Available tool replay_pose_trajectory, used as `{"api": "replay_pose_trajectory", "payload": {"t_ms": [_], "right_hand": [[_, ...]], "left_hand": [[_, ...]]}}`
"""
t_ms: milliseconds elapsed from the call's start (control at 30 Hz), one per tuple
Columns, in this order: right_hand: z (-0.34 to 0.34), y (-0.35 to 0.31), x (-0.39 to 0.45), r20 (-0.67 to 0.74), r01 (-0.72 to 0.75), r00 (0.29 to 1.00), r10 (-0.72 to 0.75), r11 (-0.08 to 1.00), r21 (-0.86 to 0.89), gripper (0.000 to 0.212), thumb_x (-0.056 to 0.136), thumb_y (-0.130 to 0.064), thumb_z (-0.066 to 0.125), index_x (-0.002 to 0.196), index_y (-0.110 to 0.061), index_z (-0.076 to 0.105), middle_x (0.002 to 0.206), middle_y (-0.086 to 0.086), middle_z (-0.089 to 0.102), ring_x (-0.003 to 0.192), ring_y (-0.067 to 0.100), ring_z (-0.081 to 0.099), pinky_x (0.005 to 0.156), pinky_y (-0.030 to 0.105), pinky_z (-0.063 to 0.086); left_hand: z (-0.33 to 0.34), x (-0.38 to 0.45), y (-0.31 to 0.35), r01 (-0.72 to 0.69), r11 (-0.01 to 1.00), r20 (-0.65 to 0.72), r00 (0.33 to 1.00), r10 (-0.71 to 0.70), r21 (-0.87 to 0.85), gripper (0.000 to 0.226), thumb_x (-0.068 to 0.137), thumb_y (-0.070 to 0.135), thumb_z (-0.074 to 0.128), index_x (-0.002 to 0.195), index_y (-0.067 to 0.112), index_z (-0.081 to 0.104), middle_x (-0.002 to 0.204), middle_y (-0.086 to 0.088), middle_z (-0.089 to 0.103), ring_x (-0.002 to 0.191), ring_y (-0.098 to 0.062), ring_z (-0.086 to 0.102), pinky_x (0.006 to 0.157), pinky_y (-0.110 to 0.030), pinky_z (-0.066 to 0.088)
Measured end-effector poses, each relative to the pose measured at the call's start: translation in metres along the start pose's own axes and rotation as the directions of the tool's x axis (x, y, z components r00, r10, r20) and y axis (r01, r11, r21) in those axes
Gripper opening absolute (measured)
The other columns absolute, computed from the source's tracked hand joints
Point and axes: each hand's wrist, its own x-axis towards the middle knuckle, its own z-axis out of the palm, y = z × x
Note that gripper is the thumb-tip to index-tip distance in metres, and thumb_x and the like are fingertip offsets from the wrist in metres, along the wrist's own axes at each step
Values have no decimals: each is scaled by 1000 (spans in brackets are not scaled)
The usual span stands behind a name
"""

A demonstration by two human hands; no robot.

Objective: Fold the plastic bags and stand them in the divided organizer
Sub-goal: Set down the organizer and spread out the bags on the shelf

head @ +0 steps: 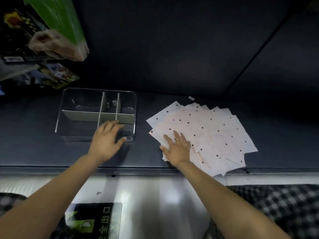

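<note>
Plastic bags [207,133], pale with black dots, lay fanned in a flat, overlapping pile on the right of the dark counter [172,75], their near corners reaching the counter's front edge. On the pile's near-left corner rested the right hand [177,149], its fingers [177,135] straight and spread, palm down, pressing the top sheet; a ring sat on one finger. The left hand [105,140] lay over the near-right part of the divided organizer [77,107], fingers loosely extended above the front compartments and the thumb against the near-right corner of the clear wall; whether the fingertips touched the dividers could not be told. The organizer, clear-walled with pale dividers, stood just left of the bags, apart from them. Beyond its far-left corner were blurred colourful packages [51,75] and a green box [60,18].
</note>
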Motion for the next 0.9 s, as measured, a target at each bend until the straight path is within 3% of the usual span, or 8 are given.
{"api": "replay_pose_trajectory", "payload": {"t_ms": [100,267,400,633,700,800,867,900], "right_hand": [[16,32,11,53,65,997,-57,987,-148,59,90,-69,13,144,-50,-2,157,-5,-15,143,31,-18,109,63,-6],[33,62,25,11,138,990,-138,978,-153,51,86,-68,-2,130,-60,-26,154,-13,-23,143,29,-20,107,63,-9],[18,113,34,-6,149,988,-152,975,-164,50,85,-68,-4,129,-62,-25,154,-18,-21,143,24,-20,110,60,-1],[-24,222,45,92,80,994,-61,974,-213,50,83,-71,-1,124,-64,-30,150,-20,-27,143,21,-19,111,59,-3],[-37,248,48,139,33,990,-1,973,-227,51,87,-69,4,130,-63,-22,153,-17,-23,144,21,-17,112,60,-2],[-54,260,54,135,-110,982,133,980,-169,53,93,-63,10,144,-49,8,158,-9,-11,145,25,-10,112,60,-1],[-59,242,50,-94,-138,987,130,986,-94,51,97,-53,24,140,-29,37,158,6,8,144,32,6,112,59,7],[-60,227,46,-251,-62,967,43,996,-69,45,96,-47,36,130,-21,50,153,13,24,139,36,20,110,57,16]], "left_hand": [[32,14,22,-66,993,66,996,60,96,54,92,40,53,141,25,38,154,3,25,144,-23,12,116,-45,13],[78,33,41,43,987,115,991,-61,157,61,94,49,43,147,31,21,158,10,9,146,-18,1,116,-50,-1],[91,33,39,33,972,69,996,-50,233,59,93,53,42,146,31,27,156,11,19,145,-18,10,115,-49,0],[90,28,40,-7,961,25,1000,-1,276,53,86,44,62,133,21,53,143,1,46,136,-31,35,110,-52,18],[90,29,45,40,959,33,998,-51,279,52,87,46,59,132,22,53,144,3,44,138,-29,31,112,-54,13],[93,29,57,142,955,-10,989,-145,261,51,90,51,52,131,23,53,147,4,39,143,-26,19,111,-59,-1],[96,22,71,185,952,-66,983,-174,245,57,89,59,38,127,21,56,146,1,41,144,-28,18,109,-62,-5],[97,18,79,187,952,-74,982,-174,243,65,86,63,28,126,21,57,147,0,41,144,-29,17,109,-61,-7]]}}
